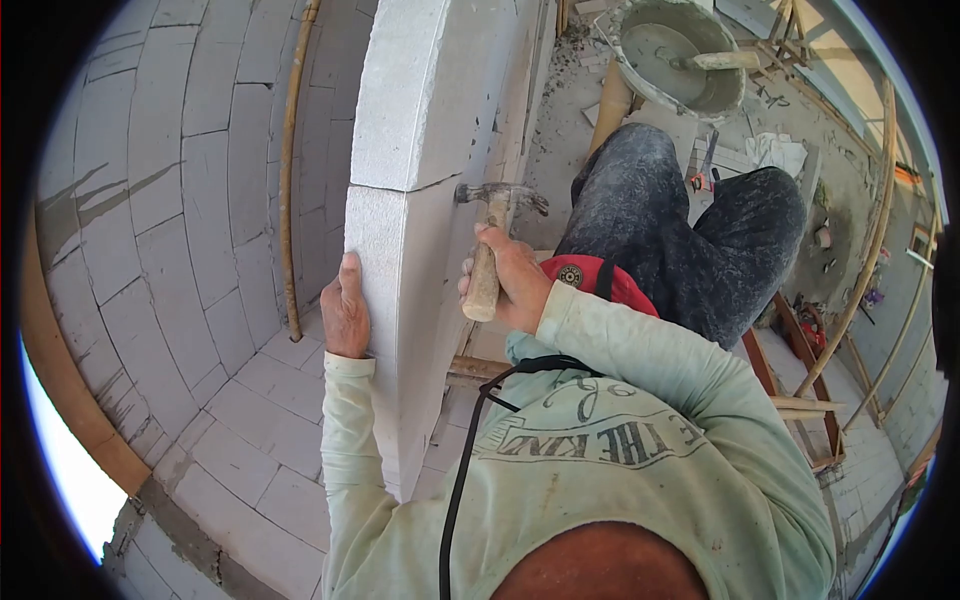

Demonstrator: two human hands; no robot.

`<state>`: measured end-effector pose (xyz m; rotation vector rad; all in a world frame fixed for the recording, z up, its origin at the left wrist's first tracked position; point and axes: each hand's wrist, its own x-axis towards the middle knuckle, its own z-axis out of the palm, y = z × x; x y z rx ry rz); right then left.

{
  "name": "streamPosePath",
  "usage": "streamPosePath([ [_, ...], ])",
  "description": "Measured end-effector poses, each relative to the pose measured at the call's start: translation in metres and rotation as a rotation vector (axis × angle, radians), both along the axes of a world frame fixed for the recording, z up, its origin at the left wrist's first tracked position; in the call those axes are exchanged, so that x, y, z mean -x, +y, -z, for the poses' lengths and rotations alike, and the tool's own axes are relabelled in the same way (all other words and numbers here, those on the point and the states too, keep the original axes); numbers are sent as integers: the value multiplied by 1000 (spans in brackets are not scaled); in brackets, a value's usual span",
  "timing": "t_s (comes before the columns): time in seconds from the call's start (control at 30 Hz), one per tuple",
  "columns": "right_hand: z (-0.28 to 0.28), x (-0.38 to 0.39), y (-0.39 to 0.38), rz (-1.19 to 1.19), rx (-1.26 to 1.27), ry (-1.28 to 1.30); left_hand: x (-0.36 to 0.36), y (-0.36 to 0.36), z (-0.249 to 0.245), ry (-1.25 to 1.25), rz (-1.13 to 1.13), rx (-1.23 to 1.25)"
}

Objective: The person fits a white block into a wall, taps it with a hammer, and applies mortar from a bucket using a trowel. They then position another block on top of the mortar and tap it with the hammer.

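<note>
My right hand (518,278) is wrapped round the wooden handle of a claw hammer (484,275). The hammer's metal head lies right at the side face of a white wall block (378,235), close below the joint with another white block (395,110). On the block's opposite side rests my left hand (345,308), one digit stretched up along the edge and the other fingers partly hidden. Both blocks form a narrow wall running up through the middle of the view.
Grey block walls (160,150) stand at the left, with a bamboo pole (292,150) upright before them. A tub of wet mortar (628,75) holding a wooden-handled tool (725,61) sits at the top right. A handsaw (703,180) lies beyond my knees, and more poles (870,230) lean at the right.
</note>
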<state>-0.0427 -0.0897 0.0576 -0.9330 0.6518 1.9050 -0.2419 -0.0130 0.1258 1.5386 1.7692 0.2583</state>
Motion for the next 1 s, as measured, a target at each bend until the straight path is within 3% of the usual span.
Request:
streamPosePath([
  [0.17, -6, -8, -6, -1, -2, -49, 17, 8, 4, 82, 5, 142],
  [0.3, -7, -6, -8, 113, 59, -160, 11, 6, 0, 63, 30, 52],
  [0.5, -19, -12, -2, -128, -54, -28, 11, 7, -3, 60, 26, 50],
  [0.67, -36, -27, -16, -133, -86, -136, 15, 8, -3, 54, 8, 97],
  [0.8, -78, -46, -29, -227, -201, -359, 12, 6, -12, 78, 18, 133],
  [0.87, -91, -53, -33, -302, -428, -640, 13, 3, -12, 49, 6, 118],
  [0.93, -101, -57, -30, -313, -544, -705, 17, 2, -13, 31, -10, 98],
  [1.0, -112, -65, -22, -458, -807, -1056, 16, 1, -14, 23, 26, 137],
])
